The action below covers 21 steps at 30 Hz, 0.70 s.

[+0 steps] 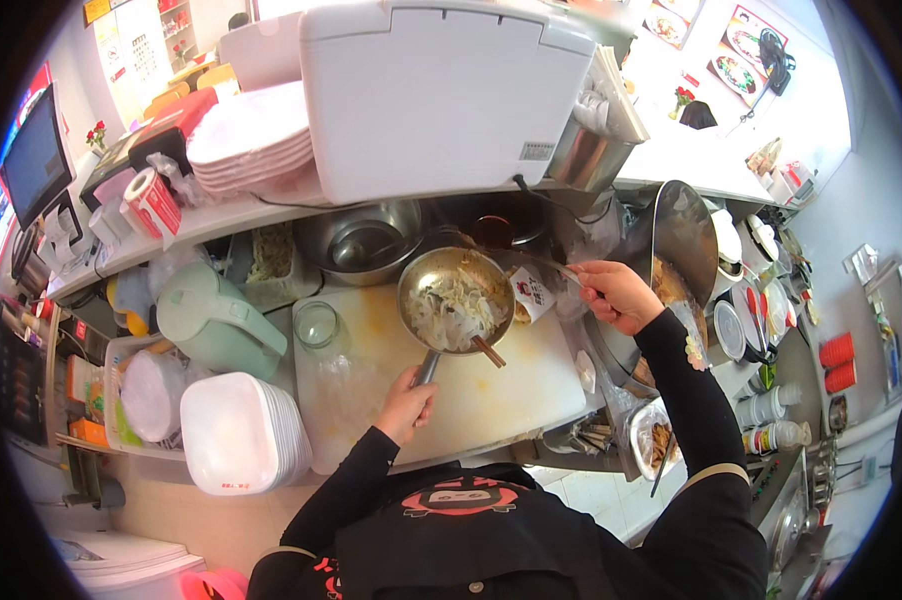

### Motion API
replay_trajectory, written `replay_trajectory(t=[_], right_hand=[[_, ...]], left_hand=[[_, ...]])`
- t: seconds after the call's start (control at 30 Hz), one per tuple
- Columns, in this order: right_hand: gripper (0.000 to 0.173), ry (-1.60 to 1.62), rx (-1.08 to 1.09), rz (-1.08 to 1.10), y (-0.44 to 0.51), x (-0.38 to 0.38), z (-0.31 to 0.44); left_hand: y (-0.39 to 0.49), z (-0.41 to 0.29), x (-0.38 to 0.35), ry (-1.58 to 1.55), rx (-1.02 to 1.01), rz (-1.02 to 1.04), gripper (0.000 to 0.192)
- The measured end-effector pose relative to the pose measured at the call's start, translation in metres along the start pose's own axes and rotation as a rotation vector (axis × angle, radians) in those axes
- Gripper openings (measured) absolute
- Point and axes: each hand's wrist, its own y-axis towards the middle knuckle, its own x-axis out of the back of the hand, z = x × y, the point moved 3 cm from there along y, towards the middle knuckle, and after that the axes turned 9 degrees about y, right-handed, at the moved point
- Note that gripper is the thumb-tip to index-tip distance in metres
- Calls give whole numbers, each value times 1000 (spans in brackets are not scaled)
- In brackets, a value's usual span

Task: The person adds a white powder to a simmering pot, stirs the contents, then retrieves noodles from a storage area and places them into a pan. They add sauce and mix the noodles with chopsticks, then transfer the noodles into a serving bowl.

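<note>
My left hand [408, 406] grips the grey handle of a small metal pan [410, 276], which is held over a white cutting board [451, 405]. Pale noodles or shredded food [455, 311] lie in the pan, with reddish-brown seasoning on its far inner wall. A pair of wooden chopsticks [488, 351] leans out over the near right rim. To the right, my right hand [617, 296] holds a thin utensil handle [545, 261] that runs leftward past the pan's far side. Its far end is hard to make out near a dark pot [530, 217] with red-brown liquid.
A glass jar [317, 325] stands on the board's left. Further left are a green kettle [211, 315] and stacked white containers [230, 431]. Behind the pan sits a steel bowl [353, 236]; a printed paper bag [530, 292] lies right. A large white appliance [443, 97] tops the counter.
</note>
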Motion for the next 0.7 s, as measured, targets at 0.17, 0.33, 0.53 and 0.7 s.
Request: replay_trajectory(t=[0.17, 0.33, 0.53, 0.7], right_hand=[[31, -41, -80, 30, -7, -8, -49], [32, -944, 515, -63, -6, -21, -94], [31, -1194, 773, -162, -22, -9, -125], [23, -376, 355, 30, 1, -2, -145]], left_hand=[[-6, 8, 0, -10, -19, 38, 37], [-8, 14, 3, -7, -14, 27, 34], [-9, 14, -1, 2, -3, -4, 37], [-8, 12, -10, -42, -7, -4, 33]])
